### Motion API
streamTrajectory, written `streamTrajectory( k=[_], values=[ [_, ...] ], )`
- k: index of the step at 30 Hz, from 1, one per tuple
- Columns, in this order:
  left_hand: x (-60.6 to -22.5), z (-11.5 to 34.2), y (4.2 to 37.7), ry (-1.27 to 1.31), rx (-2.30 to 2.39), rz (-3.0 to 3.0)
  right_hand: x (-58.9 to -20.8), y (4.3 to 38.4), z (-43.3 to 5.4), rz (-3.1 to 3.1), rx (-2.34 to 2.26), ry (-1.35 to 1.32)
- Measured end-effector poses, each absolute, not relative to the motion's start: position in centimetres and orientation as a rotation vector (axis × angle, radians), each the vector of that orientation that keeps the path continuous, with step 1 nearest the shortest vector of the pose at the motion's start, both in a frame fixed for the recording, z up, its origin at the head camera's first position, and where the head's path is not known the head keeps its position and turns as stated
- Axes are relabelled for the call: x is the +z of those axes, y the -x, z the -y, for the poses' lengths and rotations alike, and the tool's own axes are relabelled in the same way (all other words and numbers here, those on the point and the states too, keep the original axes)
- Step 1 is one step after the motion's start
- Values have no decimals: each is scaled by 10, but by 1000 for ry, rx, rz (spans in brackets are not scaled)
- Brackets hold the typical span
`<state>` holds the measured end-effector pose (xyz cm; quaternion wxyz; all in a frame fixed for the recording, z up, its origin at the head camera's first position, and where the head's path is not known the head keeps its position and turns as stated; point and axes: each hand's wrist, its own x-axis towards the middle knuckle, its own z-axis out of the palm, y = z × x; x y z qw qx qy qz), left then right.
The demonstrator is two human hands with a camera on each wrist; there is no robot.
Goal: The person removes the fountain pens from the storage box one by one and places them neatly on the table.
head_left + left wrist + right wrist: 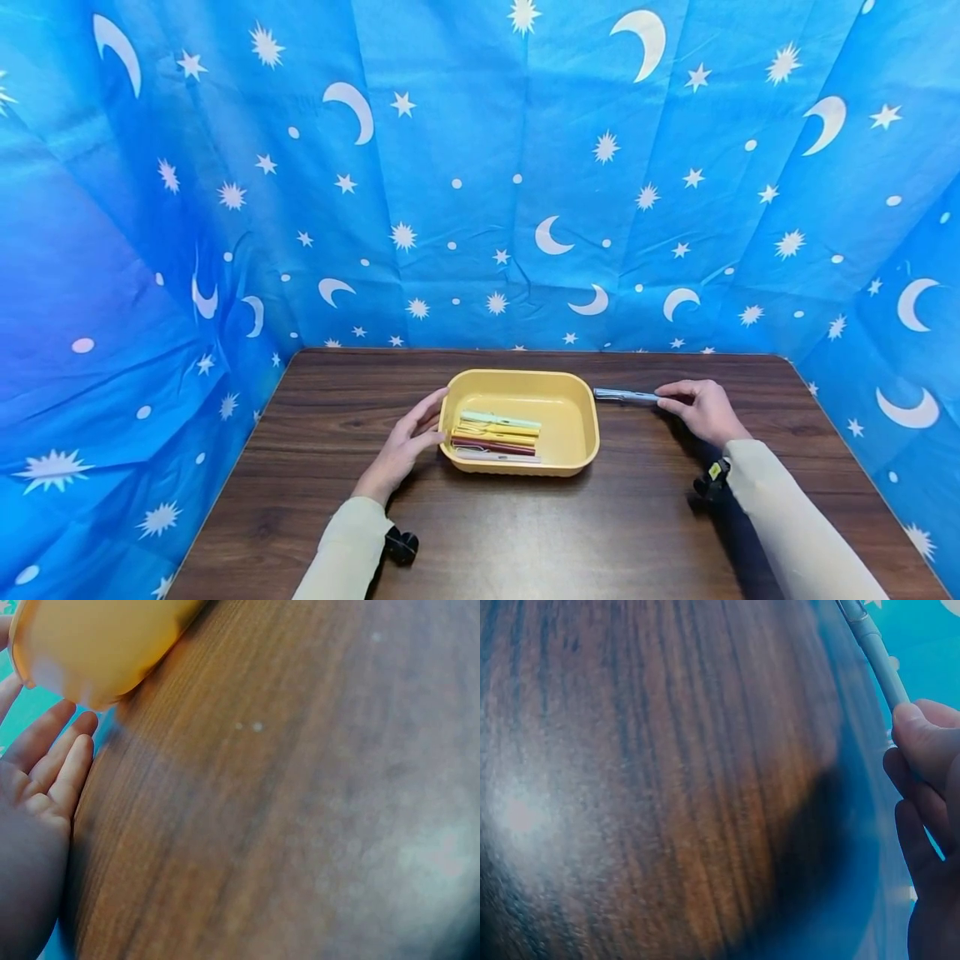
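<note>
The left hand [403,444] touches the left end of a yellow plastic tray [581,429], its fingers and thumb spread along the rim. In the left wrist view, relaxed fingers [73,769] lie beside the tray's outer wall. Inside the tray, on its left half, lie several pens in a row, among them a mint green pen [498,418], a yellow pen [501,434], a dark red pen [498,446] and a pale pink pen [498,457]. Between thumb and fingertips, the right hand [703,408] pinches one end of a silvery-blue pen [622,395]. That pen's clip end points left, close to the tray's right rim.
A dark brown wooden table [510,533] carries everything. Blue cloth [480,167] with white moons and stars hangs behind the table and along both sides. A black device [401,546] sits at the left wrist, another black device [708,487] at the right.
</note>
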<state>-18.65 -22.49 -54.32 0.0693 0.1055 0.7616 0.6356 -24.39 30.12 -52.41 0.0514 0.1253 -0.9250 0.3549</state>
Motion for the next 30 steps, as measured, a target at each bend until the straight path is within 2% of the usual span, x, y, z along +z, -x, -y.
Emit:
streamTrajectory(
  k=[30],
  values=[
    [-544, 226, 187, -342, 1930, -2287, -541, 252, -300, 2752, 949, -481]
  ],
)
